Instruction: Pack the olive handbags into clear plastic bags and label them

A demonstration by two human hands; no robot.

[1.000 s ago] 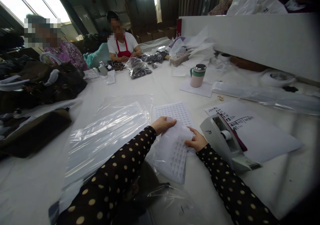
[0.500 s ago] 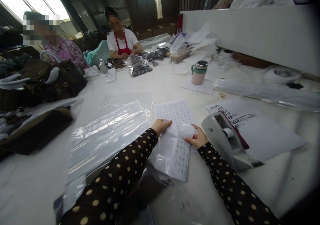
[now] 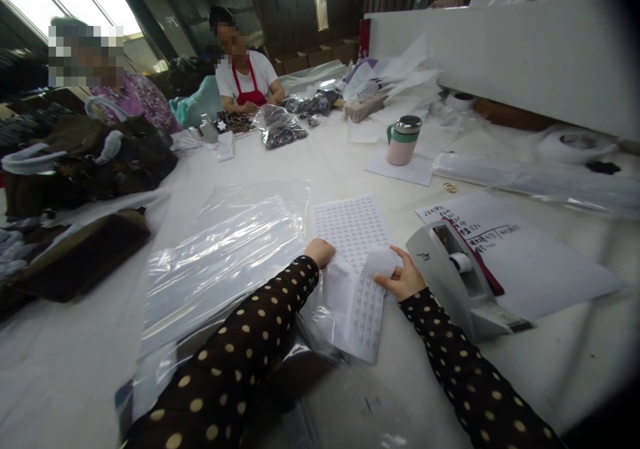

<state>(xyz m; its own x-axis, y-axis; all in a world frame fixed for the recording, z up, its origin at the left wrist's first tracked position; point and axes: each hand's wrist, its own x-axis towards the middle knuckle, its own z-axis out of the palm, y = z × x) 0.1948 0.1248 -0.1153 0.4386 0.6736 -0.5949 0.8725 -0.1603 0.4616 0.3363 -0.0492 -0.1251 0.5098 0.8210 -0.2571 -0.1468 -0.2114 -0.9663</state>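
A label sheet [image 3: 367, 319] printed with rows of small text lies in front of me, its upper part curled over. My right hand [image 3: 404, 277] pinches the curled edge between thumb and fingers. My left hand [image 3: 320, 253] is closed at the sheet's left side, over a clear plastic bag; whatever its fingers hold is hidden. Beyond both hands lies another printed label sheet [image 3: 353, 219], flat on the table. Under my forearms, a clear bag [image 3: 370, 406] covers something dark.
A tape dispenser [image 3: 463, 282] stands right of my right hand, on handwritten paper [image 3: 545, 256]. Clear plastic bags [image 3: 225, 256] are stacked to the left. Farther off are a lidded mug [image 3: 403, 144], dark handbags [image 3: 95, 149] and two people, one in a red apron [image 3: 249, 89].
My left hand has drawn slightly left, and its fingers are more tucked in. The right hand still pinches the label sheet, a little farther right. The whole view has shifted slightly.
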